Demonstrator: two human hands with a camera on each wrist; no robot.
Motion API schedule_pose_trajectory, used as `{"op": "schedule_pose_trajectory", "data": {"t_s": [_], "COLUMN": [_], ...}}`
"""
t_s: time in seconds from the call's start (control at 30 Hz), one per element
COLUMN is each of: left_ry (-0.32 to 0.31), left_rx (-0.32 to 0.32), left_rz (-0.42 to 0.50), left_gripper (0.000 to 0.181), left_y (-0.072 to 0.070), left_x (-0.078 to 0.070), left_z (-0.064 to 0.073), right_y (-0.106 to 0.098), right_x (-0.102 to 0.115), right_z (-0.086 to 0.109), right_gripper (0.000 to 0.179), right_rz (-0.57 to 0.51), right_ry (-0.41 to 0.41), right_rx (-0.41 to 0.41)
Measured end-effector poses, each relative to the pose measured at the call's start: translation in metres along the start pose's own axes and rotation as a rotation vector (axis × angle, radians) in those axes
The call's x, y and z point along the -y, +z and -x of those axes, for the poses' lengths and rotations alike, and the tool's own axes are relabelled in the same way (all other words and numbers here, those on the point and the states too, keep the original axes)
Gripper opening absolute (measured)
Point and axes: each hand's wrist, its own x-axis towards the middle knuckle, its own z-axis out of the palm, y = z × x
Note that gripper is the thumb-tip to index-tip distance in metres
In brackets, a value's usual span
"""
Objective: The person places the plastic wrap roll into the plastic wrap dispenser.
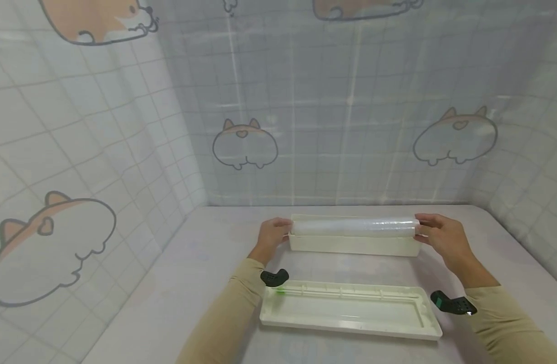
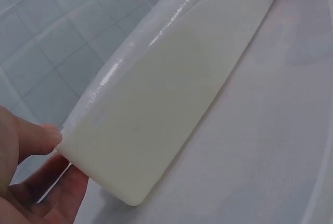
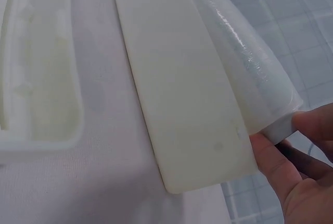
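A clear, shiny roll of cling film [image 1: 353,227] lies lengthwise in a long off-white plastic box [image 1: 353,245], its upper side showing above the front wall. At the left end my left hand [image 1: 272,234] holds the roll's end, with fingers close against the box's end wall; the exact contact is partly hidden. My right hand [image 1: 441,236] pinches the roll's right end, where a pale core end [image 3: 281,128] sticks out between thumb and fingers. Those right fingertips [image 3: 261,143] also touch the box's corner.
Nearer to me, the box's long shallow lid [image 1: 351,311] lies inner side up, with a ribbed track along its far edge and a green mark at its left. The pale tabletop [image 1: 169,303] meets a tiled-pattern curtain [image 1: 324,167] at the back and sides.
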Motion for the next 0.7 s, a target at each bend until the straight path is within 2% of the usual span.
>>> {"op": "schedule_pose_trajectory", "data": {"t_s": [0.17, 0.53, 0.7], "left_ry": [0.003, 0.019, 0.01], "left_rx": [0.005, 0.031, 0.053], "left_rz": [-0.032, -0.003, -0.01], "left_gripper": [0.016, 0.017, 0.03], "left_y": [-0.001, -0.005, -0.005], "left_x": [0.002, 0.003, 0.001], "left_z": [-0.001, 0.002, 0.005], "right_y": [0.001, -0.008, -0.014], "right_x": [0.0, -0.003, -0.004], "right_z": [0.0, -0.003, -0.006], "right_gripper": [0.046, 0.049, 0.05], "right_rz": [0.024, 0.063, 0.125], "right_ry": [-0.016, -0.096, -0.115], "right_rx": [0.0, 0.054, 0.096]}}
